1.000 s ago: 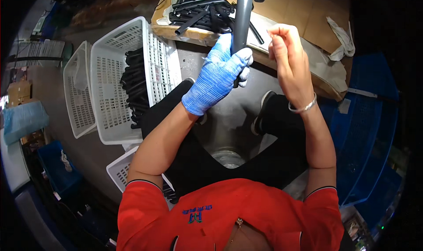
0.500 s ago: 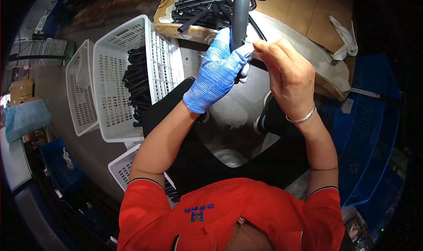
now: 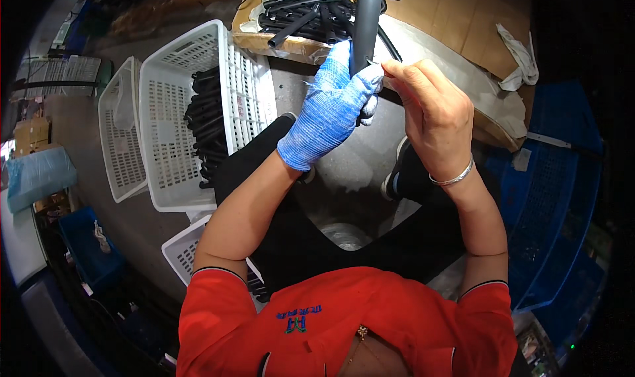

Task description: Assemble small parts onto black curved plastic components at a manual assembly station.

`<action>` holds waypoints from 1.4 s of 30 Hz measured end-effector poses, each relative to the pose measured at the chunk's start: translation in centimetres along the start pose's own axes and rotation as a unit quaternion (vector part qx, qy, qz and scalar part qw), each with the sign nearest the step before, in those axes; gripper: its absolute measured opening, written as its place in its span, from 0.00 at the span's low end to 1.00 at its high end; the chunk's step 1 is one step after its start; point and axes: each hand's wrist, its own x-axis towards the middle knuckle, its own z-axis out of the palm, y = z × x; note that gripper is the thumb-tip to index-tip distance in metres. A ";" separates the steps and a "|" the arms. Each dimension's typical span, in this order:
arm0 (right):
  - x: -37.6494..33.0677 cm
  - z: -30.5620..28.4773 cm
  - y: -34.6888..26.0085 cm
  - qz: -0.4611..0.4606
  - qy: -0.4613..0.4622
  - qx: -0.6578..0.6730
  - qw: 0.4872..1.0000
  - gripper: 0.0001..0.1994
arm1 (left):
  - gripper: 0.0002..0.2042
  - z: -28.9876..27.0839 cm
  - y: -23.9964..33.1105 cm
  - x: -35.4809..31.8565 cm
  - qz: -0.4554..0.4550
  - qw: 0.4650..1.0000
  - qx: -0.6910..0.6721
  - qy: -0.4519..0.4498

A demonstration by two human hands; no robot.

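Closest in, it's the red shirt (image 3: 377,311) across the bottom, black trousers (image 3: 423,245) just past it, legs apart. Up to the hands! The left hand (image 3: 331,106), in a blue glove (image 3: 301,139), has the dark tube (image 3: 366,26) well gripped: fingers curled round the lower end, thumb laid along its right side. The tube points away from the body, leaning a touch right, its far end running off the top edge. Over to the right hand (image 3: 436,109), bare, with a silver bracelet (image 3: 461,174) at the wrist: thumb and index finger come close together, the 2 tips right beside the gloved thumb and the tube's side. A thin dark speck (image 3: 370,61) shows there, too small to name, and whether those tips pinch anything I cannot tell; the other fingers bend loosely inward. Left of the legs, a small crate (image 3: 176,252) peeks out by the arm; beyond it a big crate (image 3: 235,99), black tubes (image 3: 208,122) heaped inside, and 1 more, a pale crate (image 3: 121,153), on its left. Blue bins (image 3: 555,178) stand far right. Out front, the cardboard (image 3: 450,13) carries piled tubes (image 3: 304,23), white paper (image 3: 519,66) crumpled at its right edge
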 end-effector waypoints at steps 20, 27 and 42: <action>-0.4 0.7 -0.7 -0.013 0.026 -0.051 0.998 0.10 | 0.07 0.4 -0.2 -0.6 -0.024 0.994 -0.102 0.012; -0.4 0.7 -0.7 -0.021 0.020 -0.077 0.997 0.08 | 0.06 0.3 0.0 -0.7 -0.031 0.995 -0.088 0.016; -0.1 0.5 -0.4 -0.032 0.009 -0.036 0.999 0.11 | 0.07 -0.1 -0.4 -0.7 -0.018 0.993 -0.119 -0.011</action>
